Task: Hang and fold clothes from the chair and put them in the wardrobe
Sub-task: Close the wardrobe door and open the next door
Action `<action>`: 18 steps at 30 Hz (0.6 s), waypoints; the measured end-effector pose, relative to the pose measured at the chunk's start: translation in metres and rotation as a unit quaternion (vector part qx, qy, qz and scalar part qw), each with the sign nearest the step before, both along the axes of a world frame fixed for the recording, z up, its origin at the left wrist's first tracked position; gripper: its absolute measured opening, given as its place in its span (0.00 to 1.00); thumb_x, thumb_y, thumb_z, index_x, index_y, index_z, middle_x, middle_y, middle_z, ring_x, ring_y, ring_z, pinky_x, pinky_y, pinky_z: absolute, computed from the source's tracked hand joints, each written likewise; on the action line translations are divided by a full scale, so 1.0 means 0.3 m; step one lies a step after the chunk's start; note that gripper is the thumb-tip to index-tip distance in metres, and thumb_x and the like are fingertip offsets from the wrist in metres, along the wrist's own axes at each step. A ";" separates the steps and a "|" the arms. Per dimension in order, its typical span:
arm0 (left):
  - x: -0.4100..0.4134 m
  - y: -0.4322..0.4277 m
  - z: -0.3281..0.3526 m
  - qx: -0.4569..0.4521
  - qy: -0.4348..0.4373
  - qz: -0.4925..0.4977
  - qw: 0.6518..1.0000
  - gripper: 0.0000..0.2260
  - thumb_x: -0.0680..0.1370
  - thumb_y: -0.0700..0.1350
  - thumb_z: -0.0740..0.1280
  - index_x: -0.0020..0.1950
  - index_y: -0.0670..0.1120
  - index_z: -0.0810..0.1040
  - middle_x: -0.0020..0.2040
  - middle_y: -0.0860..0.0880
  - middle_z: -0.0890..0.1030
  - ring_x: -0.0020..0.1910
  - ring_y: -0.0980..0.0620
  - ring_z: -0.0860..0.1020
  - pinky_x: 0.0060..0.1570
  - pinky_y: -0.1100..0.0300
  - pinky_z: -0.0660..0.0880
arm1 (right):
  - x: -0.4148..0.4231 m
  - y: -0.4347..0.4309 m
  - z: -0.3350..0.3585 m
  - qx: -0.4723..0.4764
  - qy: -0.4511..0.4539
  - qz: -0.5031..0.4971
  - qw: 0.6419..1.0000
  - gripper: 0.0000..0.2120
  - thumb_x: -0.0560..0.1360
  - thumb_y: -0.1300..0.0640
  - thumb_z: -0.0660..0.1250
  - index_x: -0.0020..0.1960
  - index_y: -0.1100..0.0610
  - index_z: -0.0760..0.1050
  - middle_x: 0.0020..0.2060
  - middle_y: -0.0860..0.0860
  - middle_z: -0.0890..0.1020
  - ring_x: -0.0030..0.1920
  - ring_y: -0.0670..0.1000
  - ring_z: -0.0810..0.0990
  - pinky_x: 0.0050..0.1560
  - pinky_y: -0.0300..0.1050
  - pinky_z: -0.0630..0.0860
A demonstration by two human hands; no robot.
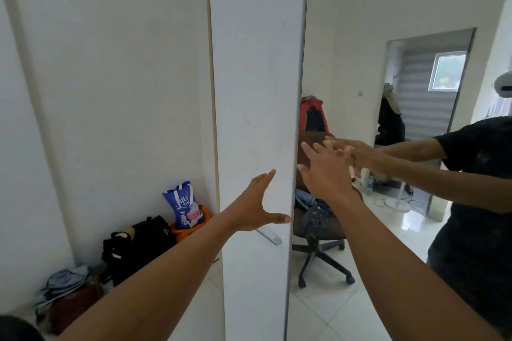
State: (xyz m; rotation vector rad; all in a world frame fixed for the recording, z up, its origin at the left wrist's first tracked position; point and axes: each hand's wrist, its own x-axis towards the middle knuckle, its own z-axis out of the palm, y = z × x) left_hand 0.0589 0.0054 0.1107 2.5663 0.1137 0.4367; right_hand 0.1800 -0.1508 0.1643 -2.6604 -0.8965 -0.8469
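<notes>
Fingers [264, 180] spread flat — left hand [256, 206] on the tall white wardrobe door [249, 63], right hand [322, 171] on the mirrored door [346, 36] beside it; likely opening the wardrobe — next, grip the silver handle [270, 236] below the left thumb.

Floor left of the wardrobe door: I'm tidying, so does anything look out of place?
Yes. A crumpled grey and red fabric heap lies on the floor beside a slumped black bag against the wall, apparently dumped.
</notes>
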 end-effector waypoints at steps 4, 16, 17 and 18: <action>-0.127 -0.083 0.018 0.009 -0.001 -0.018 1.000 0.48 0.72 0.60 0.74 0.81 0.58 0.44 0.82 0.55 0.48 0.81 0.49 0.51 0.77 0.47 0.58 | -0.149 -0.104 -0.068 0.079 0.093 -0.003 0.992 0.27 0.83 0.44 0.56 0.80 0.46 0.54 0.78 0.51 0.63 0.79 0.57 0.55 0.74 0.70 0.46; -0.388 -0.518 -0.205 -0.042 0.062 -0.147 0.986 0.54 0.68 0.58 0.79 0.81 0.56 0.45 0.81 0.50 0.56 0.77 0.49 0.60 0.74 0.54 0.62 | -0.677 -0.699 -0.390 0.159 0.212 -0.096 0.960 0.27 0.84 0.46 0.55 0.80 0.48 0.53 0.78 0.51 0.62 0.78 0.53 0.59 0.77 0.62 0.48; -0.392 -0.573 -0.215 -0.046 0.066 -0.164 0.983 0.53 0.68 0.58 0.79 0.81 0.56 0.46 0.81 0.51 0.56 0.77 0.50 0.60 0.73 0.55 0.63 | -0.702 -0.774 -0.428 0.163 0.223 -0.113 0.954 0.27 0.84 0.46 0.55 0.81 0.48 0.53 0.78 0.51 0.62 0.78 0.53 0.59 0.77 0.61 0.49; -0.392 -0.630 -0.223 -0.047 0.067 -0.179 0.981 0.52 0.68 0.57 0.79 0.81 0.56 0.46 0.81 0.51 0.56 0.77 0.50 0.60 0.73 0.55 0.63 | -0.723 -0.848 -0.463 0.171 0.235 -0.129 0.948 0.28 0.84 0.46 0.55 0.81 0.48 0.52 0.78 0.51 0.62 0.78 0.53 0.60 0.78 0.61 0.50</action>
